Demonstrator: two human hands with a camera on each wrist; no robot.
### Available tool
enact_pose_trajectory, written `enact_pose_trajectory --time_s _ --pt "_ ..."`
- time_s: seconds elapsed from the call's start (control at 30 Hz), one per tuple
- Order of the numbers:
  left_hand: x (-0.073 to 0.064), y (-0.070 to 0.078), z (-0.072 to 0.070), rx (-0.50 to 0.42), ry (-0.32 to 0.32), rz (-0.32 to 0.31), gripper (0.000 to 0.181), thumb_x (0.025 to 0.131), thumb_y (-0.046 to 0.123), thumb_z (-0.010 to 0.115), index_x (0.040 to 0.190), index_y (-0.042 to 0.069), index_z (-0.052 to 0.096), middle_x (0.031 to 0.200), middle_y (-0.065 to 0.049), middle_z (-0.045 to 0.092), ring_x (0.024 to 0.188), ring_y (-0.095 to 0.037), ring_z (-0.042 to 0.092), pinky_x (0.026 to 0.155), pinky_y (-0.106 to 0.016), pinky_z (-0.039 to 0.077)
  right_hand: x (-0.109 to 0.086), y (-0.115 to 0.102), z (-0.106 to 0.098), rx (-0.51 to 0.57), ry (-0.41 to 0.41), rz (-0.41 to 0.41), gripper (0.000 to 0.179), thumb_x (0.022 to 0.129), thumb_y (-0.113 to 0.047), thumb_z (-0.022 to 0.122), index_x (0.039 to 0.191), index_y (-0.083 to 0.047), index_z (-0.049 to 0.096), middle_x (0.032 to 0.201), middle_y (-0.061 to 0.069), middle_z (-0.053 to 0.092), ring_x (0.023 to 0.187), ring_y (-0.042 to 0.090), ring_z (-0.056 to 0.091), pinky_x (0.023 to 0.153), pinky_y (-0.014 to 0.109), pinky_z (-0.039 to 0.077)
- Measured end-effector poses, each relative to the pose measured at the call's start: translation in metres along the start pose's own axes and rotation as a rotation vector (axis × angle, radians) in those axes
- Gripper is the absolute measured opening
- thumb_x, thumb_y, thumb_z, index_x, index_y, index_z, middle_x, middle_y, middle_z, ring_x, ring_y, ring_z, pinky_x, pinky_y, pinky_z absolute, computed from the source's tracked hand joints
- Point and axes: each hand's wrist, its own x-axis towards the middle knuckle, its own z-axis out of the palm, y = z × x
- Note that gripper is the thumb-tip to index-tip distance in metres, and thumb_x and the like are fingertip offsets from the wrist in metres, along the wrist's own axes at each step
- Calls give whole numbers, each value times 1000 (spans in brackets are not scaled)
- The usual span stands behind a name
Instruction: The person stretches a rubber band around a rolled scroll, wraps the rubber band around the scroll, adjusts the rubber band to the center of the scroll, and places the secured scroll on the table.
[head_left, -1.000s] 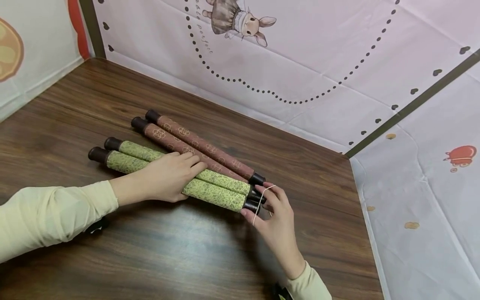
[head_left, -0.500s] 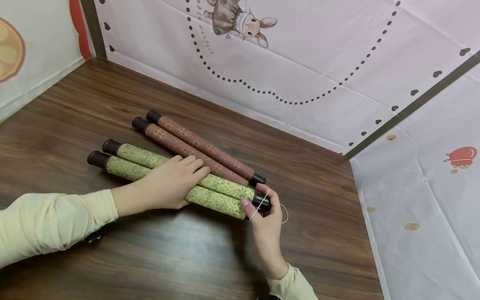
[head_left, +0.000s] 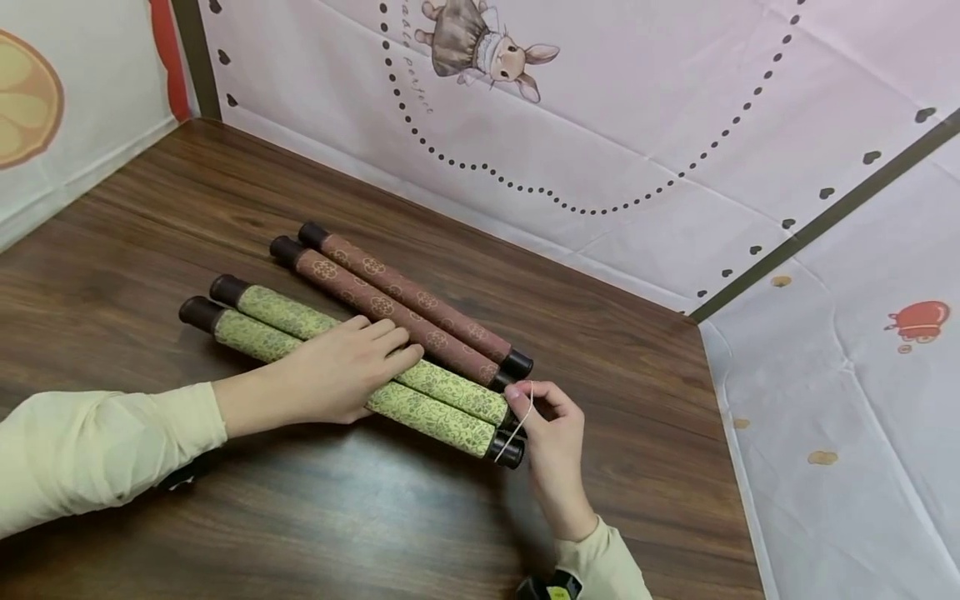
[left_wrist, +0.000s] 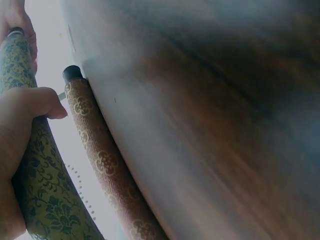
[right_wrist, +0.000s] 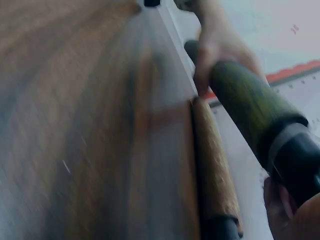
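Two green floral scroll rolls with dark end knobs lie side by side; the near roll and far roll run left to right. My left hand grips them around the middle, and in the left wrist view its thumb lies across a green roll. At their right ends my right hand holds a thin white elastic band, stretched from its fingers across the near roll's dark knob. The far roll's right knob is largely hidden behind the fingers.
Just beyond lie two reddish-brown scroll rolls with gold flower patterns, close to the green ones. The wooden table is bounded by a pink printed cloth wall behind and a pale one at the right.
The green rolls' right ends have shifted slightly toward me. My right hand first dipped nearer, then moved to the far roll's end, and the band now crosses the near knob. My left hand keeps its grip.
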Motion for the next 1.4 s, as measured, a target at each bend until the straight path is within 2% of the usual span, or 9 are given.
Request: enact_pose_trajectory --time_s 0.2,0.4,0.5,0.7,0.93,1.03,1.13,1.27,1.4 --pt "-7 1 -1 8 -8 39 67 56 12 75 120 13 57 95 -2 60 85 -20 54 68 -33 46 17 -5 -23 -29 -17 -33 3 89 2 63 86 2 64 81 1 70 73 16 72 68 33 62" --pt "-12 -2 -2 -30 -21 -6 75 51 16 82 121 12 57 97 -1 59 89 -20 55 72 -35 49 16 -9 -36 -183 -82 -169 2 88 0 67 90 1 67 83 -2 69 74 11 69 69 27 59" --pt "-13 -3 -2 -28 -22 -7 74 51 16 83 120 12 57 96 -1 59 88 -20 55 71 -34 48 13 -9 -40 -334 -221 -369 10 85 2 69 93 -4 71 91 0 69 83 9 66 73 22 56" --pt "-12 -4 -1 -22 -16 -7 72 50 13 81 119 12 58 96 -1 59 87 -19 54 71 -33 47 7 -10 -37 -710 -529 -919 27 77 0 77 98 -16 75 113 7 66 102 18 60 85 27 53" --pt "-13 -4 0 -26 -11 4 66 54 10 77 117 14 58 93 0 58 85 -18 53 69 -32 46 3 -7 -24 -888 -563 -1185 11 83 -12 77 92 -18 72 110 2 66 100 17 62 76 30 55" --pt "-15 -5 -1 -33 -13 9 68 53 9 77 118 15 58 93 0 58 85 -18 53 69 -32 46 2 -2 -23 -776 -613 -1078 5 89 -8 69 92 -11 68 108 5 67 102 18 64 88 28 55" --pt "-17 -6 -2 -28 -16 23 69 54 6 76 121 15 57 94 -1 59 85 -19 53 71 -32 47 4 2 -27 -453 -645 -761 4 92 2 60 96 0 61 102 9 69 100 18 68 90 27 56" --pt "-16 -7 -6 -27 -15 52 71 55 3 74 124 15 57 96 -2 60 87 -20 54 73 -33 48 11 4 -34 -10 -588 -371 7 95 7 50 97 12 45 80 2 65 75 10 68 71 28 60" --pt "-15 -4 -10 -48 -7 118 73 53 3 76 123 17 58 99 -1 60 88 -19 54 74 -33 47 19 6 -34 -69 -589 -236 12 91 3 59 93 8 48 68 -10 56 56 2 51 49 23 45"
